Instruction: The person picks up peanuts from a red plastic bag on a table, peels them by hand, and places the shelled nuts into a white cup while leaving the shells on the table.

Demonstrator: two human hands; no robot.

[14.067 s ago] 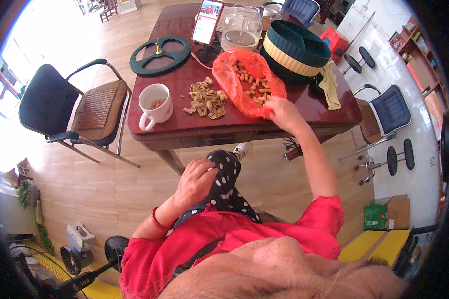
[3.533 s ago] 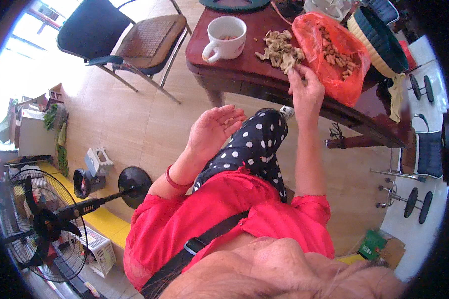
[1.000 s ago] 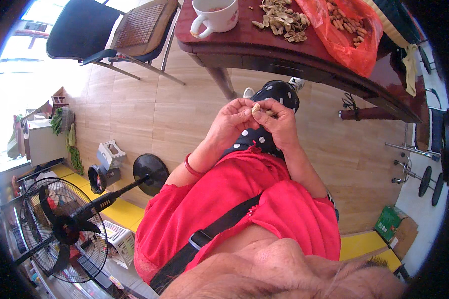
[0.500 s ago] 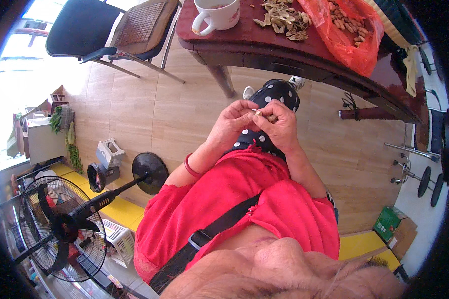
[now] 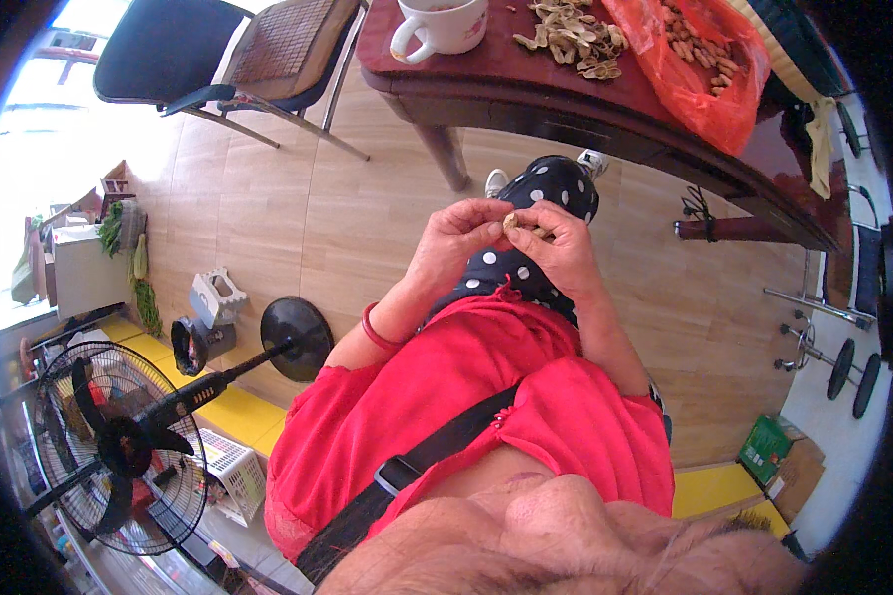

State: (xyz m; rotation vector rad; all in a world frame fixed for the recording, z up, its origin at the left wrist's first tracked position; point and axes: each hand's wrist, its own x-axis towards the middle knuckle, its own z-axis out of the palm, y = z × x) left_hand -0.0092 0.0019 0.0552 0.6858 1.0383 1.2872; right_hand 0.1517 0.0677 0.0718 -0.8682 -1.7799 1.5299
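Peanut [image 5: 513,220] sits pinched between fingertips of left hand [image 5: 453,243] and right hand [image 5: 564,250], both closed on it, above the polka-dot knee [image 5: 556,188]. Beyond: dark wooden table [image 5: 566,109] bearing shell pile [image 5: 571,38], orange bag [image 5: 709,79], white mug [image 5: 442,22].

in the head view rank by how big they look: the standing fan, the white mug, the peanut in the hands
1. standing fan, though nearness to the camera and fisheye bending enlarge it
2. white mug, partly cut off at the top edge
3. peanut, pinched between left hand and right hand
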